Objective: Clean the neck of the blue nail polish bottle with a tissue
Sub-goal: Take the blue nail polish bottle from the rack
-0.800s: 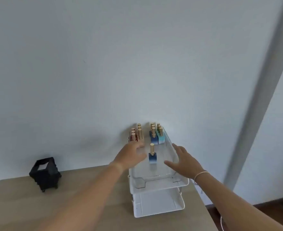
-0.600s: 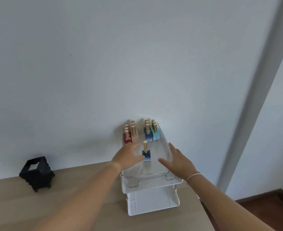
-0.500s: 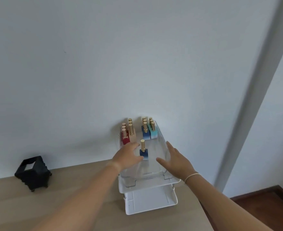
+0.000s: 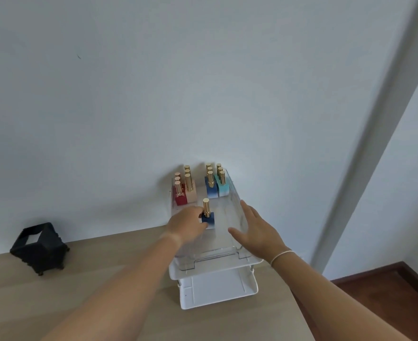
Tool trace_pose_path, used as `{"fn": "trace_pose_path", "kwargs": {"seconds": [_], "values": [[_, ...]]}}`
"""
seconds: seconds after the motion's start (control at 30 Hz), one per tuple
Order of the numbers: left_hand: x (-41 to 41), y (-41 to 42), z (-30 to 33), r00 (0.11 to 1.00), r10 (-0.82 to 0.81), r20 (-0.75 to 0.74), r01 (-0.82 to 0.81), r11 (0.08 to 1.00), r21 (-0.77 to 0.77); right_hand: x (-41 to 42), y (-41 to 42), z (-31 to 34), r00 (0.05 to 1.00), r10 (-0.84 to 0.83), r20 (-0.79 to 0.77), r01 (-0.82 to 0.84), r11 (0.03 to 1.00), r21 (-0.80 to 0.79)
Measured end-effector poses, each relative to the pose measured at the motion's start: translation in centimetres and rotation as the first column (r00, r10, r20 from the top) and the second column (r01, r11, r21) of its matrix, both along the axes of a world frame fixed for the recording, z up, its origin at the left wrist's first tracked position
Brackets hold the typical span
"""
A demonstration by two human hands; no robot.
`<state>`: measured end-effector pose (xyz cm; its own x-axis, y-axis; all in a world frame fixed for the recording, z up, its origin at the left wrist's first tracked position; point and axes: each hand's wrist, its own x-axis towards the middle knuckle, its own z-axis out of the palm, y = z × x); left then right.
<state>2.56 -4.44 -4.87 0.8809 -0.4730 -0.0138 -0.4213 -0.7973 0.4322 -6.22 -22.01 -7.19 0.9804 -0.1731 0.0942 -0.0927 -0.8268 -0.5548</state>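
Left hand point(image 4: 187, 223) pinching blue nail polish bottle point(image 4: 207, 216) mid clear tray point(image 4: 237, 249); right hand point(image 4: 257, 232) spread, at its 3 o'clock. Likely risk: tipping on lift, knocking bottles at 12 o'clock.

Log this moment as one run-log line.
stage: reach | left hand: fingers at dark blue bottle, grip unclear | right hand: open beside clear tray | cap on | tissue: not visible
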Motion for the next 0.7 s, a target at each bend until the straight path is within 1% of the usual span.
{"fn": "trace_pose_path", "kwargs": {"seconds": [0.13,0.33,0.53,0.7], "values": [[0.1,0.0,-0.1,1.000,-0.003,0.018,0.003,1.000,-0.009,0.1,0.0,0.0,1.000,-0.007,-0.021,0.008,1.000,0.006],[-0.2,0.1,-0.1,1.000,-0.015,0.005,0.015,0.998,-0.058,0.2,0.0,-0.1,1.000,-0.011,-0.027,0.011,1.000,0.014],[-0.5,0.8,0.6,0.999,0.000,-0.047,-0.013,0.965,-0.262,0.2,0.0,-0.1,0.999,-0.013,-0.052,0.014,0.999,0.029],[-1.5,1.9,1.6,1.000,-0.004,-0.012,-0.001,0.924,-0.381,-0.1,0.1,0.3,0.998,-0.017,-0.055,0.018,1.000,0.010]]}}
